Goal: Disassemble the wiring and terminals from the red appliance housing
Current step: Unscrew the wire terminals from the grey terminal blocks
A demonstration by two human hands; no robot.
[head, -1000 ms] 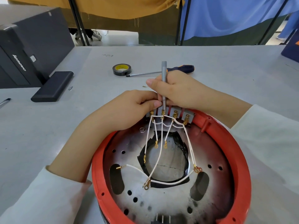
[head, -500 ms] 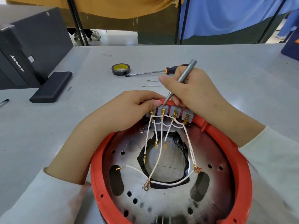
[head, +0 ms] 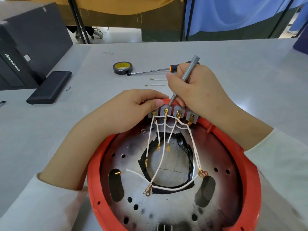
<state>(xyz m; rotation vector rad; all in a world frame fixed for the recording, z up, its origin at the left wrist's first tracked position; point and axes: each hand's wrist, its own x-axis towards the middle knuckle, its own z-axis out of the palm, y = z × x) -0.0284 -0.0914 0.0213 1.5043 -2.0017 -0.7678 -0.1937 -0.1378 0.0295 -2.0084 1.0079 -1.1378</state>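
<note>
Tilted now rather than upright, the slim grey metal screwdriver (head: pixel 186 80) leans with its cap away from the person, and its tip sits at the second brass terminal from the left on the grey terminal block (head: pixel 173 114); a second ago it stood vertical over the same row; the right hand (head: pixel 196 90) pinches its shaft between thumb and curled fingers, a closed grip on the tool; the left hand (head: pixel 126 112) has stayed on the far rim of the round red plastic appliance housing (head: pixel 250 164), fingers curled over the edge beside the block and thumb pressed against the block's left end, so that grip is wrapped on the housing.

That housing lies open side up on the pale grey counter (head: pixel 250 72), nearest the person; inside it a scorched silver metal plate (head: pixel 166 210) carries a ring of black tape (head: pixel 183 144) around its central hole; thin white wires with brass ring lugs (head: pixel 160 164) hang from the block across the plate, their loose ends lying on it.

Beyond the housing, two short detached white wires (head: pixel 158 82) lie on the counter; farther off rest a black roll of tape with a yellow core (head: pixel 123 68) and a long orange-and-black-handled screwdriver (head: pixel 150 71), its handle partly behind the right hand; far to the housing's left sit a flat black rectangular case (head: pixel 50 87) and a black computer tower (head: pixel 25 47).
</note>
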